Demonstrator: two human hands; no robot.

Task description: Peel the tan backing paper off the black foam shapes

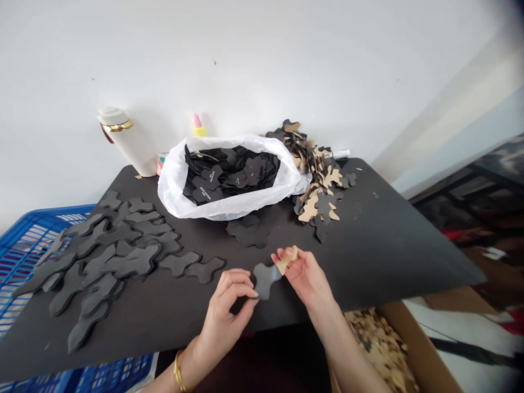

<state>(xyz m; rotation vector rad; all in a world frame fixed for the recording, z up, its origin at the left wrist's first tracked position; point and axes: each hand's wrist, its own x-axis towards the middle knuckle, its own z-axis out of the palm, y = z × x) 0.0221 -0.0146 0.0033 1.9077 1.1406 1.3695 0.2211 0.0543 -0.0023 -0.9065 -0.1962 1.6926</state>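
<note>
Between thumb and fingers, my left hand [229, 303] pinches the edge of a dark grey bone-shaped pad [264, 281] near the front of the table. My right hand [305, 275] is closed on a tan backing piece [286, 261] at the pad's right end; whether the two are still joined there is unclear. Just beyond my hands lie some dark cut-out pieces [249, 231]. A white plastic bag [229, 210] stands open behind them, full of black printed pieces [237, 173].
Dark grey pads [131, 259] lie spread at left. Tan and black scraps [313, 183] are heaped at right. A white tumbler [130, 144] stands at the back of the black table [393, 240]. A blue crate [24, 245] and a cardboard box [421, 344] of scraps flank it below.
</note>
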